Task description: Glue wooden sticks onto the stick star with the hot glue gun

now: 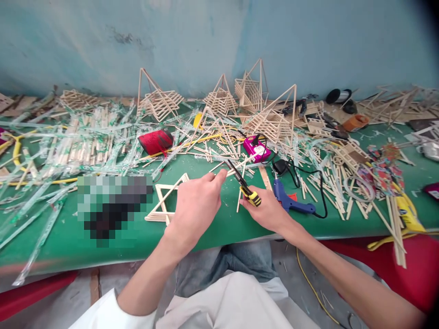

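My left hand (197, 208) is closed, its index finger and thumb pinched at the end of a thin wooden stick (248, 161). Under and beside that hand lies a star-shaped frame of layered wooden sticks (156, 215), partly covered by it. In my right hand (269, 210) is a cutting tool (253, 197) with yellow-and-black handles, its dark narrow blades pointing up and left towards the left fingertips. The blades are close to the stick; whether they touch it I cannot tell. A blue glue gun (291, 203) rests just right of my right hand.
Stacked stick lanterns or frames (161, 104) stand along the wall. Plastic-wrapped stick bundles (89, 141) cover the left side of the green table (137, 256). A red roll (156, 141), a pink box (256, 148), a black cable (322, 183) and loose sticks (329, 192) lie around.
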`<state>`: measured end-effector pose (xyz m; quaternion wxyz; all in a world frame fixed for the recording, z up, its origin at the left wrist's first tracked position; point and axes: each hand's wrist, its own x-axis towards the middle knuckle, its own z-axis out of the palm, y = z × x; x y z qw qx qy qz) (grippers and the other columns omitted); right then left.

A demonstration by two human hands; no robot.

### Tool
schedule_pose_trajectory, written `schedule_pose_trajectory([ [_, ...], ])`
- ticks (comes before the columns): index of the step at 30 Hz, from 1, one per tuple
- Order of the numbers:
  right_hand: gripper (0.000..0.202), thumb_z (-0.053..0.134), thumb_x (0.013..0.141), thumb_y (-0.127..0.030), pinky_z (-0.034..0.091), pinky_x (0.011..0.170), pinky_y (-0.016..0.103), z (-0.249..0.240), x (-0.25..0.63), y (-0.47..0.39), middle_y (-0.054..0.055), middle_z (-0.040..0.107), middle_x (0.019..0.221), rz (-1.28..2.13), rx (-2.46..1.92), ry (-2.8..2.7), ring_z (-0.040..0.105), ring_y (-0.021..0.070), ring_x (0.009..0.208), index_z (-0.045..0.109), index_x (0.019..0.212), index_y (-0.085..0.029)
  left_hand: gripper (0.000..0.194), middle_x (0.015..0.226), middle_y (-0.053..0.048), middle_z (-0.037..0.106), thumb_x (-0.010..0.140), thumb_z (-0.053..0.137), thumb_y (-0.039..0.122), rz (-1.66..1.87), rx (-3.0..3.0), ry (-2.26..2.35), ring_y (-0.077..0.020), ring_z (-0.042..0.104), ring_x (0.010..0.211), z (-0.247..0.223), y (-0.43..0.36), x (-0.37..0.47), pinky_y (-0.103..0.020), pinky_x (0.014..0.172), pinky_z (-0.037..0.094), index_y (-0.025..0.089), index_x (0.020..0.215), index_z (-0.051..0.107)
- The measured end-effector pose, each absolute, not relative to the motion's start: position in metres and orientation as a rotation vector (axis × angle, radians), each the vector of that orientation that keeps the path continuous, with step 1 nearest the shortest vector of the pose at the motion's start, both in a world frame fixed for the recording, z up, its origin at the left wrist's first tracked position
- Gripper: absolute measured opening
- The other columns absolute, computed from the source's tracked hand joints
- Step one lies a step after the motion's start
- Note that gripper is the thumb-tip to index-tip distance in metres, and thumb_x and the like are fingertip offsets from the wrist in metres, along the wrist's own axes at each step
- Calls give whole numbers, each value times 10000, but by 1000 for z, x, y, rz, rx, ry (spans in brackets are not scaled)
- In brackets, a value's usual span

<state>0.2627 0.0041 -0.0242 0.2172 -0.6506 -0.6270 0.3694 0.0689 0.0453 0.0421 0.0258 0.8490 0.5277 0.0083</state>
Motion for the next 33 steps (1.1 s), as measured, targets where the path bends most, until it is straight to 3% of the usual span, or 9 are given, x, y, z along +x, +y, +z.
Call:
schedule_pose_trajectory([
  [4, 209, 557, 877, -343, 303, 552, 270, -23, 263, 8, -27, 533, 598, 990, -1829, -1701, 424, 135, 560, 500, 715, -224, 395, 835, -41, 737, 926, 434, 51, -11, 2702, 1569, -225, 738, 711, 49, 57, 72, -322, 510, 206, 232, 1190, 666],
  [15, 268, 543, 871, -330, 262, 543, 280, -30, 263, 15, -35, 466, 554, 947, -1836, -1682, 364, 128, 545, 432, 649, -228, 279, 674, -57, 681, 764, 468, -2, 75, 2718, 1597, -239, 718, 658, 52, 67, 84, -327, 512, 171, 178, 834, 670],
  [26, 274, 543, 864, -319, 253, 553, 281, -31, 266, 12, -38, 452, 546, 922, -1762, -1705, 344, 122, 538, 415, 637, -233, 248, 739, -67, 749, 870, 465, 86, 126, 2690, 1681, -284, 733, 672, 57, 55, 89, -326, 521, 176, 193, 848, 687],
  [33, 235, 552, 852, -285, 278, 559, 276, -31, 265, 13, -28, 502, 569, 917, -1744, -1729, 373, 122, 553, 454, 647, -224, 297, 814, -92, 776, 959, 416, 155, 61, 2570, 1775, -319, 756, 759, 61, 53, 90, -331, 555, 262, 197, 902, 705],
])
